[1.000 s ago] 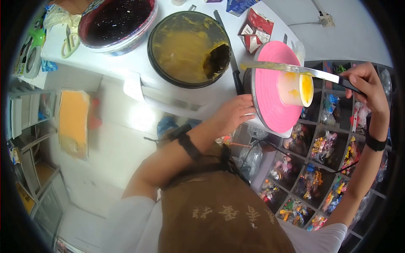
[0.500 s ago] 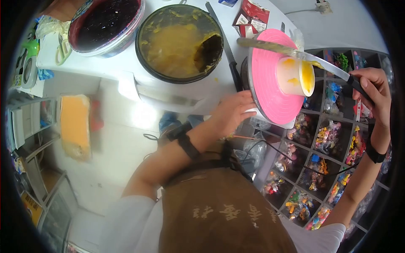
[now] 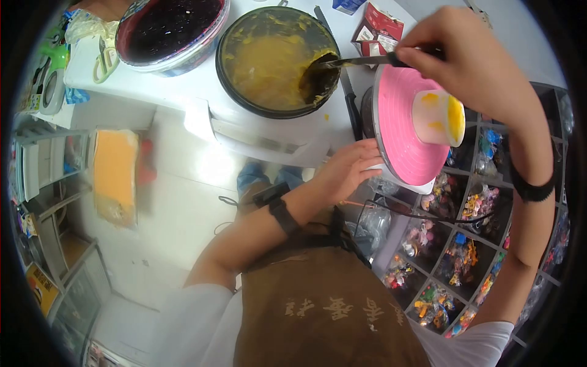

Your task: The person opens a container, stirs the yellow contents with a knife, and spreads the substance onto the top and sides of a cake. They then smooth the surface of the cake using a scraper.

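A spatula (image 3: 367,60) is in my right hand (image 3: 455,58), fingers wrapped round its black handle. Its blade tip dips into the dark hollow at the right side of a round pan of yellow filling (image 3: 263,67). The fingers of my left hand (image 3: 348,168) are spread at the lower left rim of a pink turntable (image 3: 397,122). On the turntable sits a small white cake (image 3: 429,116) with yellow patches on its side and yellow on its top.
Left of the pan is a tub of dark red filling (image 3: 174,30). A long knife (image 3: 351,107) lies between pan and turntable. Red packaging (image 3: 379,27) and green-handled scissors (image 3: 104,64) are on the white table (image 3: 147,92). Compartments of small toys (image 3: 458,257) stand at the right.
My right hand has moved left and up, carrying the spatula from the small cake to the pan. My left hand remains by the turntable's rim. The view has shifted slightly.
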Tool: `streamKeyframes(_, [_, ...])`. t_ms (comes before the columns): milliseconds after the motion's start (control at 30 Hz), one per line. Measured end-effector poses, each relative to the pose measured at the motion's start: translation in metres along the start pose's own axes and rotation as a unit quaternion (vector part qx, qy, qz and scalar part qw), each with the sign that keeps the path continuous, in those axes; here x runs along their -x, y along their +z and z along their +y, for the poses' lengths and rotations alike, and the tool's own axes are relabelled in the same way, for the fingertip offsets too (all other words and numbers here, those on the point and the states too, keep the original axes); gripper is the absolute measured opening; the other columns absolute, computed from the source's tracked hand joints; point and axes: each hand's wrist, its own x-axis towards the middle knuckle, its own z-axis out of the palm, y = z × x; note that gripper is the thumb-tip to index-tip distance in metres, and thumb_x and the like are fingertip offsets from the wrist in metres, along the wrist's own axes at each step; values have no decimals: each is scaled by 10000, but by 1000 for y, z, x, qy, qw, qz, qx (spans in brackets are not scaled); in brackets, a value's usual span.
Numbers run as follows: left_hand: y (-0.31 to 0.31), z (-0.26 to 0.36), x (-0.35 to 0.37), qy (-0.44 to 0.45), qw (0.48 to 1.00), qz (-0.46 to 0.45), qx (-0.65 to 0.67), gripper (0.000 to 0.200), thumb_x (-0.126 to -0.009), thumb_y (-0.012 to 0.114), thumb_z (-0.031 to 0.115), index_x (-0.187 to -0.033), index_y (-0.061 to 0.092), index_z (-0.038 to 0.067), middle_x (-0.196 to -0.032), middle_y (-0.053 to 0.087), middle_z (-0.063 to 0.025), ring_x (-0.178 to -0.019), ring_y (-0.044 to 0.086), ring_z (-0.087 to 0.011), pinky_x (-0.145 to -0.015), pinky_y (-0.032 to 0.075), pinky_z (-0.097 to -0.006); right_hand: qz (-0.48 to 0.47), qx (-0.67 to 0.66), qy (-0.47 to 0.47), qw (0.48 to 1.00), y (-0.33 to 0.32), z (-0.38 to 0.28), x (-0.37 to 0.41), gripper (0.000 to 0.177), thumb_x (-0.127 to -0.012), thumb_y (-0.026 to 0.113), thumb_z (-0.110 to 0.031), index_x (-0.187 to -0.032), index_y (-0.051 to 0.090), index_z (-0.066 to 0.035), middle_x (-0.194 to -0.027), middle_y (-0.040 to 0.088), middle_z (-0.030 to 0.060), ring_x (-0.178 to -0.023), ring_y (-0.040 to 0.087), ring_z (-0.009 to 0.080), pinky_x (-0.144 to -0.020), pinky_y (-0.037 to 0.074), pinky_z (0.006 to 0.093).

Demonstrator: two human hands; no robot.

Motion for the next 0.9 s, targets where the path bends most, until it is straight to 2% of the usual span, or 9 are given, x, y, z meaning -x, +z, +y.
streamKeyframes(133, [-5, -2, -1, -2, 1000, 19, 12, 482, -941, 495, 244, -1362, 420, 20, -1375, 488, -96, -1250, 468, -227, -1030, 378, -383, -69, 68, -39, 995, -3, -18, -17, 209, -860, 606, -146, -796, 699, 30, -664, 660, 151, -584, 629, 251, -587, 511, 355])
streamKeyframes(200, [-8, -4, -3, 4, 1000, 14, 26, 564, -902, 567, 232, -1372, 380, -18, -1336, 473, -115, -1236, 461, -234, -1018, 386, -397, -142, 52, 82, 985, -7, -32, -32, 205, -864, 602, -141, -806, 699, 30, -662, 659, 156, -578, 625, 248, -583, 509, 351])
streamKeyframes(267, [-9, -4, -3, 9, 999, 8, 34, 601, -884, 600, 227, -1375, 368, -29, -1312, 473, -117, -1220, 461, -233, -1009, 391, -401, -145, -53, -78, 985, 16, 47, -58, 243, -904, 621, -175, -808, 677, 41, -590, 596, 24, -424, 418, 24, -347, 253, 188])
streamKeyframes(367, [-7, -1, -3, 13, 999, -1, 33, 566, -888, 592, 232, -1365, 397, -3, -1299, 493, -95, -1199, 472, -219, -997, 396, -390, -203, -255, 2, 945, 13, 102, -57, 269, -907, 632, -218, -825, 687, 33, -574, 584, 24, -385, 361, 11, -327, 213, 185])
streamKeyframes(567, [-10, 4, -5, 0, 1000, -11, -4, 520, -929, 520, 252, -1382, 403, 23, -1356, 486, -81, -1245, 454, -210, -1022, 369, -368, -184, -436, 54, 879, 14, 159, -14, 286, -927, 623, -233, -853, 695, 34, -593, 609, 48, -347, 326, 1, -318, 163, 167])
streamKeyframes(667, [-13, 1, -9, 2, 1000, 1, 16, 487, -907, 569, 236, -1332, 449, 28, -1282, 516, -80, -1179, 494, -208, -992, 402, -382, -157, -466, 91, 866, 11, 172, 14, 277, -927, 620, -227, -950, 700, 37, -622, 629, 60, -353, 321, 4, -327, 188, 167])
streamKeyframes(800, [-10, 6, -5, 24, 998, -33, -49, 466, -921, 544, 200, -1336, 438, 17, -1291, 512, -90, -1189, 497, -190, -998, 406, -364, -51, -376, 63, 923, 5, 211, 83, 269, -923, 622, -230, -1030, 698, 5, -671, 650, 61, -399, 369, 14, -361, 240, 169])
streamKeyframes(833, [-7, 11, -3, 40, 994, -52, -84, 462, -924, 535, 190, -1339, 434, 14, -1297, 509, -92, -1192, 496, -184, -1000, 407, -358, -74, -364, 87, 924, -9, 202, 95, 239, -913, 637, -199, -1047, 693, -8, -790, 665, 72, -506, 467, 34, -433, 319, 171])
streamKeyframes(900, [0, 19, 1, 38, 988, -62, -139, 447, -952, 461, 201, -1358, 415, 21, -1376, 470, -110, -1263, 456, -229, -1048, 364, -384, 48, -261, 72, 961, -7, 213, 135, 208, -888, 659, -118, -1068, 679, -16, -940, 648, 84, -710, 557, 73, -593, 421, 194])
